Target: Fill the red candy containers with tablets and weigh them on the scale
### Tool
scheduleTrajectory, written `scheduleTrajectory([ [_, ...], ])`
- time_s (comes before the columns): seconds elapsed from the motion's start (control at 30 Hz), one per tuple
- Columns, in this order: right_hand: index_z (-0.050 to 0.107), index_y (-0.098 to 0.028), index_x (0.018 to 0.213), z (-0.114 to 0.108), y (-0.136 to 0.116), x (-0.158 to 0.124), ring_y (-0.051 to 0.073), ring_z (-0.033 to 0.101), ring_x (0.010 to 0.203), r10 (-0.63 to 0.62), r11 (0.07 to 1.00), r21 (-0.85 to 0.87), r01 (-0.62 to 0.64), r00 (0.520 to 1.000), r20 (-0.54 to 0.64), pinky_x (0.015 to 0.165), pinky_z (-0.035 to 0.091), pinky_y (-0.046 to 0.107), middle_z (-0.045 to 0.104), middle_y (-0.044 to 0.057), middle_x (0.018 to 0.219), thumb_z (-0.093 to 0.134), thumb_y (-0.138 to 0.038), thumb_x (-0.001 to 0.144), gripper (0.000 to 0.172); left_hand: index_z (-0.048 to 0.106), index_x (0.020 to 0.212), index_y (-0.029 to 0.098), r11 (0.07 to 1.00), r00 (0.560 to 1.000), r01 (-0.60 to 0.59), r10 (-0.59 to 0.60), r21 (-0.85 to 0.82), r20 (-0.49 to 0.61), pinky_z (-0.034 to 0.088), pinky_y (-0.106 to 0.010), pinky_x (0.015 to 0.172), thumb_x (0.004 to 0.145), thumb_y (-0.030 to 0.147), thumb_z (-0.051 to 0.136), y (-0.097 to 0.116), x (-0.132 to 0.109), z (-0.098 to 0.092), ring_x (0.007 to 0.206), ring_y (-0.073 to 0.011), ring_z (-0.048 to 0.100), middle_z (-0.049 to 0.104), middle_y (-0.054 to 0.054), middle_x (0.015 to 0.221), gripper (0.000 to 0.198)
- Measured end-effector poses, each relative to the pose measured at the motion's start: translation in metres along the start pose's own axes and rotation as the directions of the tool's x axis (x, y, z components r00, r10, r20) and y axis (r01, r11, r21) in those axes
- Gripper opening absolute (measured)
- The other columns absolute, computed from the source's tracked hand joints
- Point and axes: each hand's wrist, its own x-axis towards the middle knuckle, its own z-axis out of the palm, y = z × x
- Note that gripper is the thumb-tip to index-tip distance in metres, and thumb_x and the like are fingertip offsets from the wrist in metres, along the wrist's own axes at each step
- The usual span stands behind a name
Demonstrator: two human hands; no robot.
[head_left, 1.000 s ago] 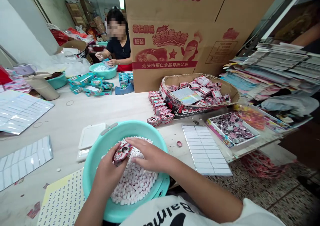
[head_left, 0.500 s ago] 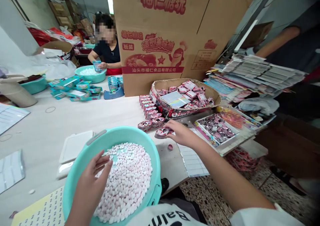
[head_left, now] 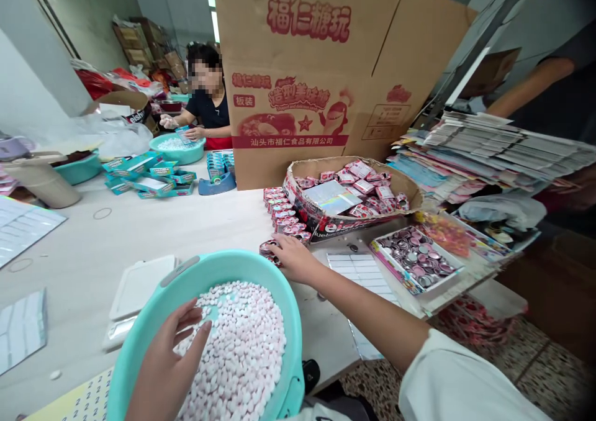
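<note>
Red boxes (head_left: 282, 215) at the bowl's (head_left: 251, 269) one o'clock are where the right hand's (head_left: 294, 258) work has shifted, its grip too hidden to tell; left hand (head_left: 167, 356), fingers apart, at nine.

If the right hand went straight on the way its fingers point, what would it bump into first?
Probably the small, oval, red-and-pink patterned pack right in front of the right hand; depth is unclear, so they may be touching.

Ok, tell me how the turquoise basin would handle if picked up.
The turquoise basin looks like smooth plastic, so it may flex slightly. The many white pieces inside probably add noticeable weight. They lie loose and rounded, so tilting would likely shift them.
</note>
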Motion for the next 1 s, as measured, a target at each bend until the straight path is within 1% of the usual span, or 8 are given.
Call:
scheduleTrajectory([
  [0.1, 0.047, -0.012, 0.142, 0.009, 0.000, 0.004, 0.033, 0.040, 0.139, 0.032, 0.999, -0.026, -0.031, 0.998, 0.052, 0.113, 0.033, 0.047, 0.042, 0.024, 0.148, 0.067, -0.030, 0.086, 0.062, 0.055, 0.127, 0.029, 1.000, 0.999, -0.017, 0.018, 0.016, -0.029, 0.055, -0.035, 0.062, 0.072, 0.072, 0.061, 0.009, -0.006, 0.003, 0.107, -0.0321, 0.065, 0.066, -0.009, 0.121, 0.070],
  [0.27, 0.049, -0.018, 0.142, 0.015, 0.012, 0.016, 0.031, 0.044, 0.136, -0.034, 0.998, -0.057, 0.038, 0.997, 0.066, 0.111, 0.037, 0.044, 0.045, 0.020, 0.147, 0.071, -0.020, 0.082, 0.064, 0.057, 0.123, 0.027, 1.000, 1.000, -0.016, 0.016, 0.015, -0.008, 0.056, -0.036, 0.064, 0.072, 0.073, 0.061, 0.017, -0.010, 0.004, 0.107, -0.0331, 0.065, 0.067, -0.010, 0.120, 0.069],
  [0.43, 0.050, -0.019, 0.141, 0.017, 0.020, 0.029, 0.033, 0.046, 0.134, -0.048, 0.996, -0.067, 0.052, 0.997, 0.057, 0.110, 0.039, 0.044, 0.046, 0.020, 0.146, 0.075, -0.027, 0.080, 0.067, 0.059, 0.121, 0.025, 1.000, 1.000, -0.022, 0.022, 0.015, 0.005, 0.057, -0.037, 0.067, 0.074, 0.072, 0.060, 0.016, -0.009, 0.005, 0.109, -0.0331, 0.064, 0.066, -0.011, 0.122, 0.067],
  [0.77, 0.054, -0.014, 0.136, 0.012, 0.024, 0.039, 0.033, 0.050, 0.129, -0.028, 0.996, -0.087, 0.030, 0.999, 0.016, 0.105, 0.043, 0.045, 0.053, 0.021, 0.137, 0.080, -0.021, 0.074, 0.067, 0.064, 0.113, 0.025, 0.998, 0.999, -0.044, 0.043, 0.047, 0.024, 0.060, -0.037, 0.064, 0.070, 0.072, 0.063, 0.009, -0.005, 0.001, 0.103, -0.0328, 0.067, 0.068, -0.011, 0.119, 0.064],
  [0.83, 0.054, -0.015, 0.136, 0.004, 0.022, 0.036, 0.032, 0.049, 0.131, -0.060, 0.994, -0.089, 0.061, 0.998, 0.014, 0.108, 0.040, 0.044, 0.052, 0.020, 0.140, 0.080, -0.021, 0.074, 0.067, 0.064, 0.113, 0.025, 0.998, 0.999, -0.050, 0.049, 0.047, 0.022, 0.060, -0.037, 0.065, 0.071, 0.072, 0.062, 0.007, -0.002, 0.001, 0.105, -0.0325, 0.067, 0.068, -0.011, 0.120, 0.062],
  [0.93, 0.059, -0.019, 0.130, -0.027, 0.032, 0.027, 0.025, 0.048, 0.132, -0.152, 0.987, -0.069, 0.146, 0.985, -0.085, 0.112, 0.037, 0.041, 0.053, 0.013, 0.143, 0.065, -0.018, 0.086, 0.044, 0.064, 0.111, 0.025, 0.999, 0.999, -0.024, 0.023, 0.034, 0.047, 0.061, -0.036, 0.063, 0.068, 0.073, 0.064, 0.000, 0.003, 0.003, 0.102, -0.0328, 0.068, 0.069, -0.011, 0.118, 0.065],
  [0.97, 0.062, -0.020, 0.127, -0.044, 0.041, 0.023, 0.023, 0.050, 0.131, -0.119, 0.992, -0.065, 0.111, 0.983, -0.139, 0.112, 0.036, 0.040, 0.056, 0.011, 0.140, 0.058, -0.016, 0.090, 0.037, 0.064, 0.111, 0.025, 1.000, 0.999, -0.020, 0.018, 0.022, 0.048, 0.061, -0.036, 0.061, 0.066, 0.074, 0.065, -0.003, 0.005, 0.004, 0.101, -0.0332, 0.069, 0.070, -0.011, 0.117, 0.066],
  [1.0, 0.063, -0.021, 0.124, -0.062, 0.054, 0.020, 0.022, 0.051, 0.129, -0.034, 0.998, -0.061, 0.023, 0.981, -0.194, 0.112, 0.036, 0.040, 0.059, 0.010, 0.136, 0.050, -0.013, 0.093, 0.034, 0.064, 0.111, 0.025, 1.000, 0.999, -0.019, 0.019, 0.006, 0.033, 0.061, -0.037, 0.059, 0.066, 0.074, 0.065, -0.007, 0.006, 0.004, 0.101, -0.0337, 0.069, 0.070, -0.011, 0.114, 0.066],
])
